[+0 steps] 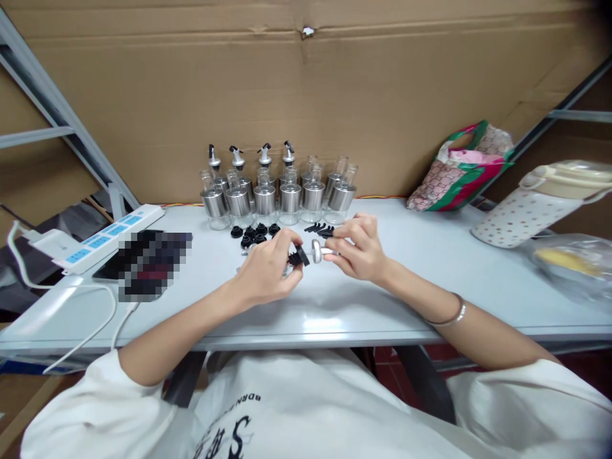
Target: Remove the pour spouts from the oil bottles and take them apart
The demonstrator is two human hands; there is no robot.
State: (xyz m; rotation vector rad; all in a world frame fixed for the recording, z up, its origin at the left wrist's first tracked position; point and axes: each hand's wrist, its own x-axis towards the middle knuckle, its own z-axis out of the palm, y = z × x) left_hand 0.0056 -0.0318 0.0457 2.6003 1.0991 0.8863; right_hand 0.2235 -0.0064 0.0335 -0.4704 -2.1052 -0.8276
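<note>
Between thumb and fingers, my left hand (268,269) grips a black ribbed rubber stopper (300,256). My right hand (356,250) pinches a silver metal pourer spout (316,250), its flanged end facing the stopper. The two parts are in line and very close; I cannot tell whether they touch. Several loose black stoppers (261,231) lie behind my left hand. Small black lever pieces (319,228) are laid out behind the parts I hold. Some silver pieces are partly hidden under my left hand.
Glass bottles with steel sleeves (265,200) stand in rows at the back; several carry pourers (289,152). On the left are a power strip (112,237), a white cable (116,303) and a blurred-out dark item. A bag (461,169), a dotted jug (511,213) and a plastic-wrapped bowl (574,271) sit right.
</note>
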